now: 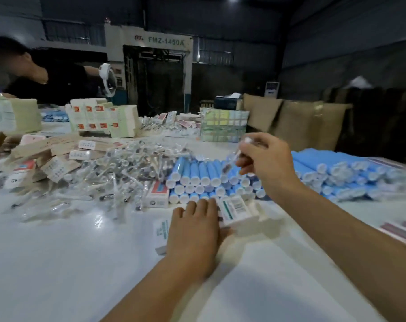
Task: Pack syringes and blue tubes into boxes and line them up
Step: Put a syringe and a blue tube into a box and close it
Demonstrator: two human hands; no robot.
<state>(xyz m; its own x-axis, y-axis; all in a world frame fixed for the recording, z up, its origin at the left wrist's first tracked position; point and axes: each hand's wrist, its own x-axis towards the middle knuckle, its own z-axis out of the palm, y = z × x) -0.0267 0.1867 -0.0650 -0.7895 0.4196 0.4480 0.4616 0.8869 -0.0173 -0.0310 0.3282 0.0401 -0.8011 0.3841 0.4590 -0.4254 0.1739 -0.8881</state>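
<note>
Worktop [58,263]: our left hand [194,231] presses a box [238,211] flat-fingered; right hand [267,163] pinches a syringe [233,159] above tubes [197,175]; syringe heap [118,173] left.

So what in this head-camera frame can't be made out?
- White box: whether anything is inside; the left hand covers its near end, head view.
- Syringe in the right hand: motion blur hides its detail and markings.
- Print on the small box beside the blue tubes: too small and blurred.
- Pink strips: cut off by the right edge.
</note>
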